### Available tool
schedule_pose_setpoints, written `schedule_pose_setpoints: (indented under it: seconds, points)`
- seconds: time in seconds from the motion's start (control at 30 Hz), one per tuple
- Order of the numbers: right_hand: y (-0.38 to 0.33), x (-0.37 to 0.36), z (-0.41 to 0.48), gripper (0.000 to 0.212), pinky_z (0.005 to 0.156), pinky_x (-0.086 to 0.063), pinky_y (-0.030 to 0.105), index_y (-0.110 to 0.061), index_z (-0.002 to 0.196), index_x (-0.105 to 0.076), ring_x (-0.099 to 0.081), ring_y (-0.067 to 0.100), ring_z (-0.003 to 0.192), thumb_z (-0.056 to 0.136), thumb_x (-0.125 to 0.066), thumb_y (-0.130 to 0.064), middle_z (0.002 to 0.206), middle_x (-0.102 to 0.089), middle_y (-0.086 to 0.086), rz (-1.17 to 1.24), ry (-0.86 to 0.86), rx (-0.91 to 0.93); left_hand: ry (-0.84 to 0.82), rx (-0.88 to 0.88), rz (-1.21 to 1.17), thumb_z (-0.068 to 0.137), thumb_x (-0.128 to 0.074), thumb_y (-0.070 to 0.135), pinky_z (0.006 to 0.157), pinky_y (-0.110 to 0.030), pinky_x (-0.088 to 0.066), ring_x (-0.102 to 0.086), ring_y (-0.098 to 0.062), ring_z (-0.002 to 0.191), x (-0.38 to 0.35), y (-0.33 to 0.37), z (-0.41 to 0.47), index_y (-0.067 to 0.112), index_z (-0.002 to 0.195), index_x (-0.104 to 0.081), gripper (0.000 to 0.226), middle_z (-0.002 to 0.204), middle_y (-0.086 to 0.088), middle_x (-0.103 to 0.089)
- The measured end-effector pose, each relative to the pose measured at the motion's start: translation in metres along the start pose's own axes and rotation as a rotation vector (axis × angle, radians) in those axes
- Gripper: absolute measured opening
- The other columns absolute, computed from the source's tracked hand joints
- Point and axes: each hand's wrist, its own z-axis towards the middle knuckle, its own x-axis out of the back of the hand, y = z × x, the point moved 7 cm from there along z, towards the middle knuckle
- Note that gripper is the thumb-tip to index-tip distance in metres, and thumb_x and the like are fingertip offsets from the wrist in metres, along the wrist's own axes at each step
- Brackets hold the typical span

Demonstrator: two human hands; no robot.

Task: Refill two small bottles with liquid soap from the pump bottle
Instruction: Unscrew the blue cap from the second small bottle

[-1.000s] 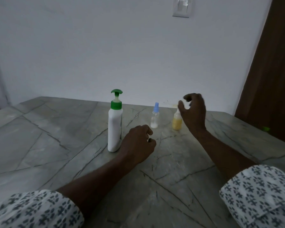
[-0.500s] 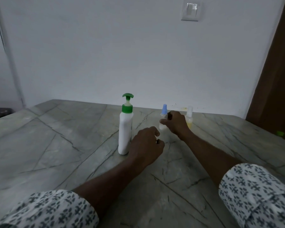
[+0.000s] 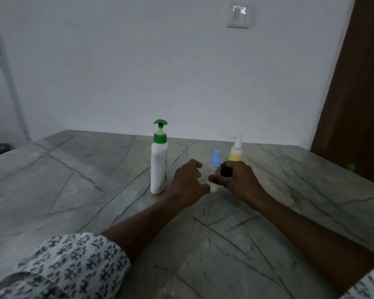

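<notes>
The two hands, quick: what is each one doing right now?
Left hand: loosely curled, holding nothing.
Right hand: closed on the blue-capped bottle.

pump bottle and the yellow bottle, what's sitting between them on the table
In the head view, between the pump bottle and the yellow bottle stands the small blue-capped bottle, gripped by the right hand. The left hand hovers there too, open.

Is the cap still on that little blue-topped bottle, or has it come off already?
On. The blue spray cap sits on the small clear bottle, upright in the right hand. The left hand is beside it, not touching.
</notes>
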Motion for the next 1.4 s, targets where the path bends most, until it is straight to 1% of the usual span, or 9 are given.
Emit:
schedule_pose_setpoints:
  seconds: [0.33,0.5,0.7,0.8,0.93,1.1,1.17,1.27,1.4]
  points:
    - [0.005,-0.006,-0.001,0.035,0.06,-0.045,0.017,-0.015,0.089,-0.07,-0.061,0.007,0.067,0.076,-0.078,-0.046,0.076,-0.07,-0.003,0.103,-0.061,-0.014,0.053,-0.056,0.062,0.073,-0.086,0.031,0.05,-0.011,-0.034,-0.047,0.0,0.064,-0.005,0.005,0.002,0.02,0.09,-0.052,0.04,0.079,0.01,-0.055]
    - [-0.007,0.017,0.001,0.033,0.057,-0.044,0.012,-0.014,0.089,-0.067,-0.058,0.008,0.066,0.073,-0.083,-0.038,0.078,-0.068,0.001,0.258,0.135,0.035,0.071,-0.033,0.053,0.07,-0.086,0.028,0.05,-0.016,-0.028,-0.046,-0.002,0.059,-0.003,0.005,0.003,0.026,0.071,-0.045,0.042,0.071,0.011,-0.052]
    - [-0.02,0.005,0.004,0.029,0.056,-0.035,0.017,-0.006,0.071,-0.061,-0.043,0.007,0.056,0.084,-0.075,-0.029,0.062,-0.053,0.005,0.186,0.049,0.16,0.038,-0.028,0.017,0.066,-0.088,0.024,0.053,-0.023,-0.032,-0.047,-0.009,0.06,-0.001,0.008,0.004,0.02,0.068,-0.05,0.039,0.068,0.005,-0.052]
    - [-0.018,0.006,0.005,0.011,0.076,-0.047,0.032,-0.013,0.092,-0.071,-0.058,0.016,0.08,0.09,-0.067,-0.023,0.091,-0.067,0.008,0.263,-0.05,0.148,0.019,-0.031,0.009,0.068,-0.089,0.023,0.053,-0.021,-0.032,-0.046,-0.006,0.059,-0.001,0.009,0.003,0.021,0.07,-0.052,0.037,0.068,0.007,-0.053]
    - [-0.01,-0.002,0.003,0.053,0.079,-0.051,0.031,-0.021,0.128,-0.055,-0.058,0.018,0.092,0.082,-0.074,-0.039,0.109,-0.057,0.001,0.298,-0.057,0.017,0.019,-0.048,0.028,0.068,-0.088,0.023,0.056,-0.023,-0.036,-0.049,-0.011,0.061,0.0,0.01,0.001,0.015,0.073,-0.054,0.036,0.069,0.003,-0.054]
    - [-0.015,-0.004,0.0,0.019,0.066,-0.043,0.026,-0.015,0.085,-0.059,-0.052,0.014,0.071,0.084,-0.075,-0.026,0.077,-0.055,-0.001,0.407,0.078,0.005,0.025,-0.053,0.035,0.067,-0.089,0.024,0.053,-0.019,-0.034,-0.051,-0.008,0.063,0.0,0.013,0.001,0.016,0.077,-0.056,0.035,0.071,0.007,-0.055]
    - [-0.015,-0.006,0.001,0.004,0.079,-0.05,0.034,-0.012,0.09,-0.067,-0.062,0.019,0.084,0.09,-0.065,-0.016,0.09,-0.068,0.005,0.446,0.043,0.021,0.026,-0.05,0.034,0.068,-0.089,0.025,0.054,-0.018,-0.034,-0.052,-0.008,0.064,0.0,0.012,0.001,0.014,0.081,-0.059,0.034,0.074,0.006,-0.056]
    - [-0.012,-0.008,0.001,0.029,0.097,-0.049,0.032,-0.018,0.115,-0.068,-0.061,0.014,0.111,0.093,-0.053,-0.007,0.12,-0.067,-0.001,0.542,-0.035,0.012,0.028,-0.044,0.029,0.069,-0.089,0.025,0.054,-0.02,-0.034,-0.049,-0.008,0.063,0.0,0.01,0.001,0.012,0.081,-0.059,0.035,0.073,0.004,-0.055]
    - [-0.005,-0.005,0.0,0.035,0.07,-0.049,0.022,-0.017,0.109,-0.061,-0.058,0.011,0.082,0.081,-0.077,-0.031,0.093,-0.059,-0.002,0.462,0.087,-0.012,0.015,-0.066,0.027,0.069,-0.088,0.025,0.054,-0.019,-0.033,-0.048,-0.005,0.062,0.0,0.012,0.002,0.012,0.082,-0.059,0.034,0.07,0.008,-0.053]
